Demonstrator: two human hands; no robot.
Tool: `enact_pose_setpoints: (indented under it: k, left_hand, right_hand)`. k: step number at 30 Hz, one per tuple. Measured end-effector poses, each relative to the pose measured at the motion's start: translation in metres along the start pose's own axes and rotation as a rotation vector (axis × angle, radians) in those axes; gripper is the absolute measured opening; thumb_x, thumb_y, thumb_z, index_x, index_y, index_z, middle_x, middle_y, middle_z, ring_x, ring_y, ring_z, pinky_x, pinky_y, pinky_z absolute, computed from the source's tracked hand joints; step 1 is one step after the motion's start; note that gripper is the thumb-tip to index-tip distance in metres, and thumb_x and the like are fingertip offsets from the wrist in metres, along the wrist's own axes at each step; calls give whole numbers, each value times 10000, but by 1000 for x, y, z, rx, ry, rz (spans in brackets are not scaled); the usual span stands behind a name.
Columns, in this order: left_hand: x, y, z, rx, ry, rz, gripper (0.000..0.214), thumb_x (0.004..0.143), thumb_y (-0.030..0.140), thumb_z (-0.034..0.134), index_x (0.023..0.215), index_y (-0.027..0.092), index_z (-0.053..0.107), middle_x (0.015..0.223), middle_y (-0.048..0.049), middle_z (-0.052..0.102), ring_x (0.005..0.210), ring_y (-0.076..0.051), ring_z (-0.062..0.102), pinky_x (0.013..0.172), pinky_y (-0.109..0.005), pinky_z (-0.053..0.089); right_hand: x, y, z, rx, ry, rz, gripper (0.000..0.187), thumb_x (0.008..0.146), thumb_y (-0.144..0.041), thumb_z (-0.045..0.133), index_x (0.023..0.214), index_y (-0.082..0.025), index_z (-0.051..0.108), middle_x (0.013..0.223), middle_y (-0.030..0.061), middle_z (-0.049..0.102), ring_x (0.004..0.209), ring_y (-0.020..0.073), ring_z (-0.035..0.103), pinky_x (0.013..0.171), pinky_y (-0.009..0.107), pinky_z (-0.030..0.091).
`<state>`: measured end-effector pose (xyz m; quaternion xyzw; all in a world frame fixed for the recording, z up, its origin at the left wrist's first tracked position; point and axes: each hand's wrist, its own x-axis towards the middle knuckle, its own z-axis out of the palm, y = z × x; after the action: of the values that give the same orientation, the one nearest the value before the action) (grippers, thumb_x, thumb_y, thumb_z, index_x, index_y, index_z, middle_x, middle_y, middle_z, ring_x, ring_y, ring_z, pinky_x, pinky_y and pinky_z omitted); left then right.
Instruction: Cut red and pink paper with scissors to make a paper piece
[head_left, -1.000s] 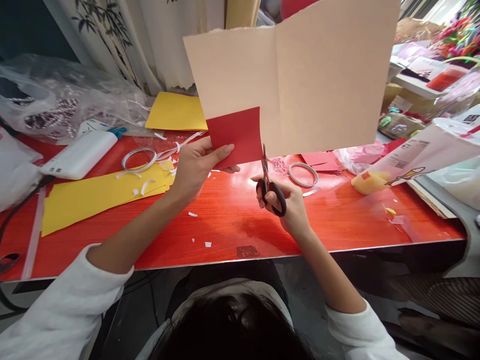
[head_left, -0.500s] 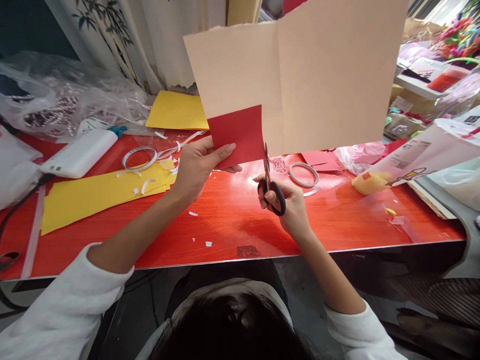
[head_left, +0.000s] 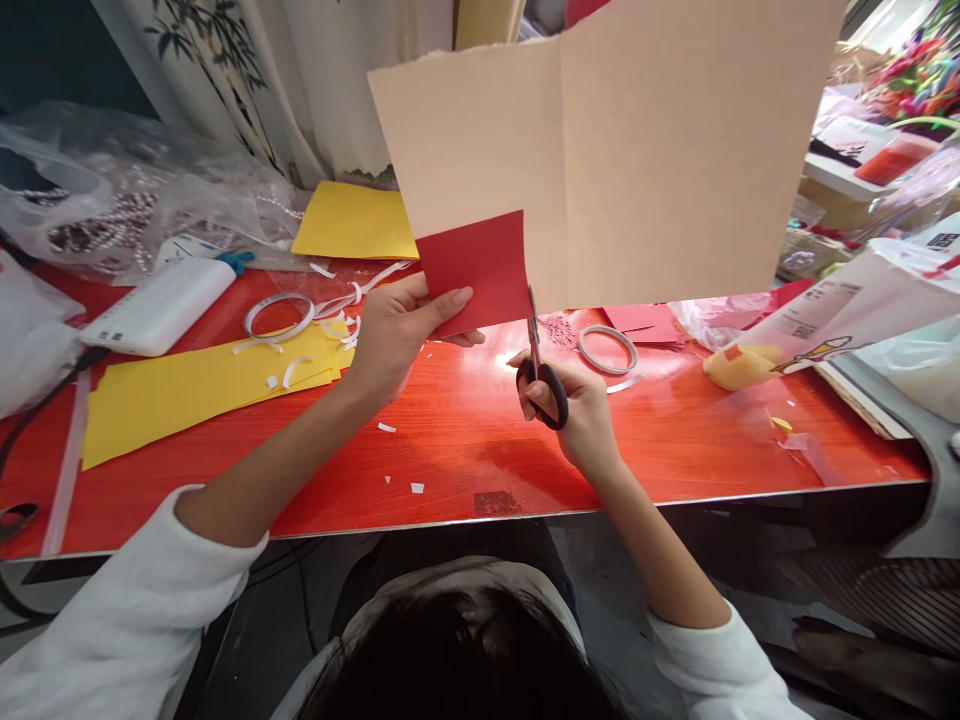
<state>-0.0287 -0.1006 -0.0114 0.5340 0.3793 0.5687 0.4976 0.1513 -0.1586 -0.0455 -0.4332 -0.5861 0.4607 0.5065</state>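
My left hand (head_left: 409,325) pinches a red piece of paper (head_left: 484,275) between thumb and fingers. Behind it rises a large pale beige sheet (head_left: 645,160) with a vertical crease and a torn-looking top edge; whether the two are one piece I cannot tell. In my right hand (head_left: 581,405) are black-handled scissors (head_left: 551,392), fingers through the loops and blades pointing up. The blade tips meet the lower right corner of the red paper, at the bottom edge of the beige sheet. Both hands hover over the red tabletop (head_left: 450,440).
Yellow paper strips (head_left: 187,390) and a white power bank (head_left: 161,305) lie at left, beside a tape roll (head_left: 278,316). Another tape roll (head_left: 607,349) sits right of centre. A plastic cup (head_left: 832,320) lies tilted at right. White paper scraps dot the table.
The beige sheet's right side has shifted slightly to the right. The scissor handles have drawn a little closer together; my left hand has barely moved.
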Motion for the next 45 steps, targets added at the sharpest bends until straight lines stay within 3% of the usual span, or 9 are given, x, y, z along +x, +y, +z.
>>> enact_pose_setpoints:
  k: [12,17,32,45]
  left_hand:
    - [0,-1,0,4,-8,-13,204,754,294,687,933,197,687,917,-5,706,725,-163,698,674,-320,611]
    - [0,-2,-1,-27,-52,39,176,757,289,691,898,183,696,877,0,708,622,-132,681,629,-294,605]
    - [2,-7,-3,-45,-109,71,231,746,355,707,887,173,698,822,-7,715,561,-110,665,573,-245,595]
    - [2,-4,-2,-68,-81,46,130,767,236,678,871,164,708,776,7,701,535,-95,650,566,-250,592]
  right_hand:
    - [-1,-1,1,-4,9,-14,261,783,-445,664,859,-200,618,545,-45,469,476,90,439,470,259,352]
    - [-1,0,1,66,36,1,232,771,-393,689,879,-192,646,573,-42,488,468,79,442,458,249,334]
    - [-1,1,0,175,22,55,334,735,-429,712,936,-165,674,581,-29,493,468,71,437,425,222,271]
    - [-1,-4,-1,163,-16,101,441,698,-520,706,937,-152,664,623,-6,507,507,87,448,451,231,268]
